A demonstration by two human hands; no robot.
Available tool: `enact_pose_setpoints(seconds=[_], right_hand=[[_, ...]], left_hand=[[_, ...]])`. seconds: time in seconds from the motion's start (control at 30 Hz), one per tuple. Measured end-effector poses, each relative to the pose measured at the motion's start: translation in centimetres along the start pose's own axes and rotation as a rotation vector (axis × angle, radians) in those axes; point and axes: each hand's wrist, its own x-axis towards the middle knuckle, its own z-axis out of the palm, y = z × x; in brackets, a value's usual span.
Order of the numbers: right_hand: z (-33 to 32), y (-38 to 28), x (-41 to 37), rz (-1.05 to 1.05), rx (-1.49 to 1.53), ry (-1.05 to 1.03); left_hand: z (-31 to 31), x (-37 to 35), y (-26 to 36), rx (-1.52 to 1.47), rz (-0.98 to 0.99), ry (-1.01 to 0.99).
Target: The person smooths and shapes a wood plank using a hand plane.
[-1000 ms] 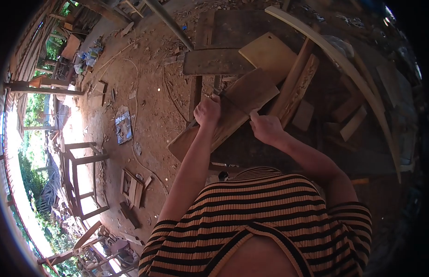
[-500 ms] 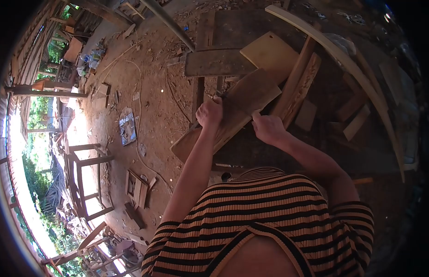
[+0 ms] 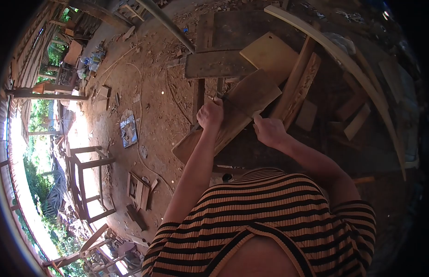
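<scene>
Board (image 3: 233,117) first: where is it lying?

– Slantwise on the bench (image 3: 251,147) in front of me. Its far right end points at the pale panel (image 3: 270,53), and its near left end hangs off the bench edge over the dirt floor (image 3: 150,101).

And your hands?

– Apart, one on each long side. My left hand (image 3: 210,114) is a closed fist on the left edge, wrapped round a slim dark tool (image 3: 225,98). I can't tell what kind. My right hand (image 3: 269,130) has its fingers curled over the right edge, nearer to me.

What worries you?

– The overhang. I see no clamp, so only my grip pins the board. If I lean on the left end, I judge it could tip or swing off the bench.

And the tool?

– Its tip points across the board towards my right side. If it skids on the grain, it could run at my right fingers, which sit just beside its line.

Anything crowding you?

– The carved strip (image 3: 303,87) lies just beside the board's far end, and the curved slat (image 3: 343,60) is beyond it. A sliding board could knock the strip.
</scene>
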Motion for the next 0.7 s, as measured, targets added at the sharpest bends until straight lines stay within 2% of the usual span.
enact_pose_setpoints(seconds=[0.17,0.23,0.3,0.4,0.47,0.57,0.7], right_hand=[[3.0,-0.9,6.8,-0.120,0.036,0.132],[3.5,-1.6,8.4,-0.110,0.028,0.126],[3.6,-1.3,8.0,-0.091,0.012,0.105],[1.7,-0.2,3.4,-0.127,-0.022,0.086],[0.6,0.2,0.1,-0.028,0.003,0.020],[1.0,0.6,0.3,-0.070,-0.006,0.069],[3.1,-0.9,6.7,-0.105,-0.005,0.135]], left_hand=[[0.4,0.1,-0.1,0.007,0.005,0.033],[0.0,0.0,0.0,-0.001,-0.001,0.032],[0.1,-0.1,0.1,-0.016,-0.018,0.030],[0.5,0.2,-0.1,-0.001,-0.009,0.040],[0.5,0.4,-0.2,-0.004,-0.010,0.029],[0.4,0.2,-0.1,0.001,-0.005,0.021],[0.2,-0.1,0.0,-0.007,-0.010,0.024]])
